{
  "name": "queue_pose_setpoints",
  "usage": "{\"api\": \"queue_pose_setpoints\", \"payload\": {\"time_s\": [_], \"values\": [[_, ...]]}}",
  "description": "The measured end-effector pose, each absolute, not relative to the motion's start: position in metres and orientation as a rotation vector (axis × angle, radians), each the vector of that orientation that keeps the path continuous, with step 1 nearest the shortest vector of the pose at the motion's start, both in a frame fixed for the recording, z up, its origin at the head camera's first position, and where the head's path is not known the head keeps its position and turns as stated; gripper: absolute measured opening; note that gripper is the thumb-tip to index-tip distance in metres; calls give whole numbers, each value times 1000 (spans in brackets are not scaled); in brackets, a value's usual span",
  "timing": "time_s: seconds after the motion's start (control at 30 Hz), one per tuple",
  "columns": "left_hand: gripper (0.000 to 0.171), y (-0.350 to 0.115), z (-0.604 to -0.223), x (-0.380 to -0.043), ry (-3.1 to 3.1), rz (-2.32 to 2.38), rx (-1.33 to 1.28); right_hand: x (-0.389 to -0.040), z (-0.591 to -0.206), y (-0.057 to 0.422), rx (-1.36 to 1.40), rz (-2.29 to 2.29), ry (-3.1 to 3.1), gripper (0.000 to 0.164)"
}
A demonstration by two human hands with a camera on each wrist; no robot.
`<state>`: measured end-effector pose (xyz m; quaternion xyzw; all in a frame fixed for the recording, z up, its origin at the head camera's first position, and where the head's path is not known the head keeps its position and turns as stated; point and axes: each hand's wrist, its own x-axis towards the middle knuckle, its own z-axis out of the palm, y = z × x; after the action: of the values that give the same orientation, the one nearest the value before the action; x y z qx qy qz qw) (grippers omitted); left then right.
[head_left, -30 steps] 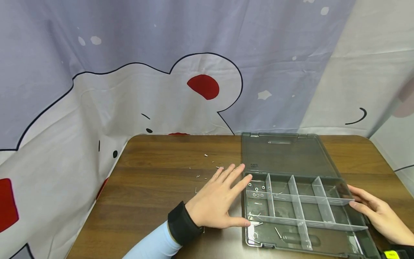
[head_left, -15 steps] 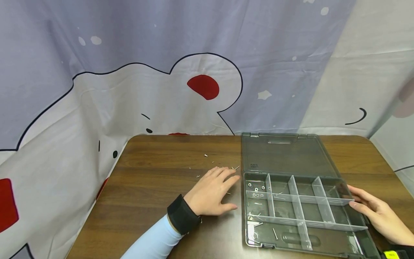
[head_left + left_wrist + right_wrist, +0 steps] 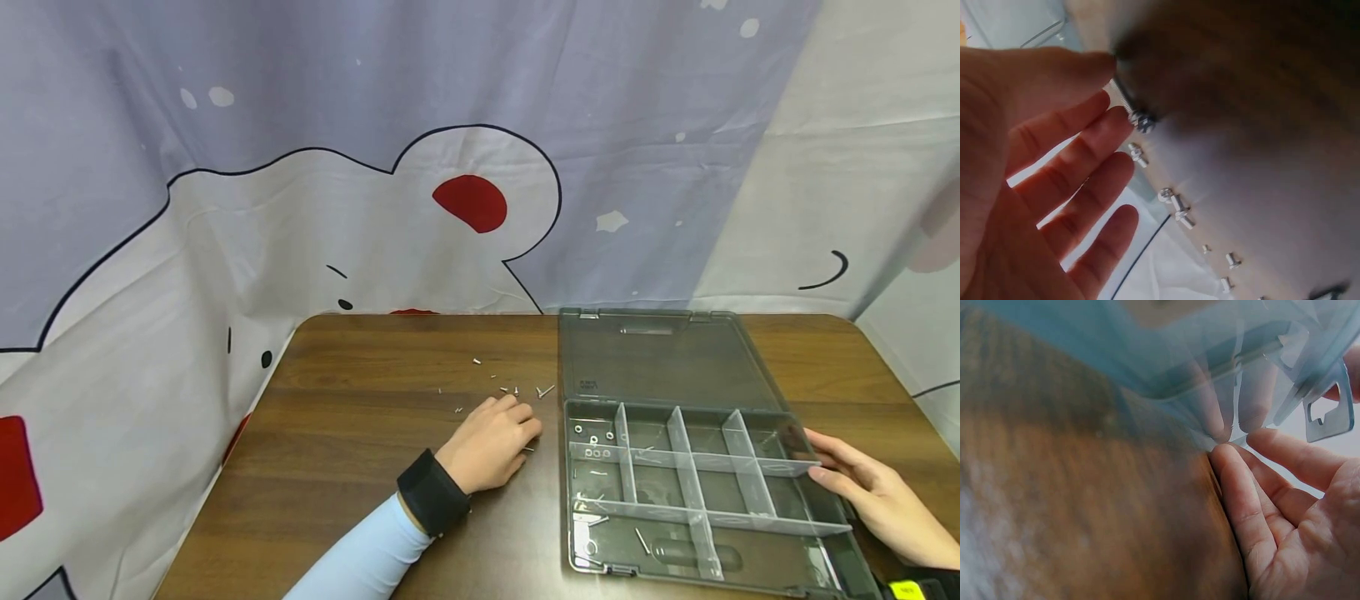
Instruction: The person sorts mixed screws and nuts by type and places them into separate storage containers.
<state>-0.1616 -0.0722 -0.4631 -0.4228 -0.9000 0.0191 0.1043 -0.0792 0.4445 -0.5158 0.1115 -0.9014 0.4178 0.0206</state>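
My left hand (image 3: 489, 446) is low over the wooden table, fingers bent, beside small screws. In the left wrist view a long screw (image 3: 1124, 95) lies right at the thumb and fingertips, its head (image 3: 1142, 121) pointing away. More short screws (image 3: 1182, 215) are scattered past the fingers. At the right, a grey transparent divided storage box (image 3: 772, 523) has its lid (image 3: 660, 358) laid back. My right hand (image 3: 873, 492) holds the box's right edge, thumb at the rim; in the right wrist view its fingertips (image 3: 1225, 459) touch the outer wall.
Inside the box, nuts (image 3: 594, 440) sit in the far-left compartments, and a few screws (image 3: 642, 540) lie in the near-left one. Loose screws (image 3: 545, 391) lie on the table (image 3: 360, 400) left of the lid. A printed cloth (image 3: 300, 208) hangs behind the table.
My left hand has drawn back from the box's left side to the table, its spread fingers now bent inward. Two screws now lie near the lid's left side. My right hand has stayed put.
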Motion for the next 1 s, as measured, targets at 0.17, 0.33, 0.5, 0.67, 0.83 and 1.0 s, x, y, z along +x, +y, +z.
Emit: {"api": "queue_pose_setpoints", "payload": {"time_s": [0.17,0.33,0.5,0.67,0.83,1.0], "values": [[15,-70,-468,-162,-2612,75,-1241,-79,-515,445,346,1299,-2804,55],[10,-70,-471,-162,-2601,71,-1237,-79,-515,445,340,1292,-2814,55],[7,-69,-471,-161,-2600,69,-1237,-80,-515,445,349,1297,-2809,55],[6,-68,-470,-160,-2606,90,-1231,-80,-515,445,345,1295,-2806,56],[3,-67,-470,-160,-2586,119,-1222,-80,-516,445,338,1291,-2809,56],[4,-67,-467,-159,-2533,44,-1236,-79,-517,446,340,1284,-2822,55]]}}
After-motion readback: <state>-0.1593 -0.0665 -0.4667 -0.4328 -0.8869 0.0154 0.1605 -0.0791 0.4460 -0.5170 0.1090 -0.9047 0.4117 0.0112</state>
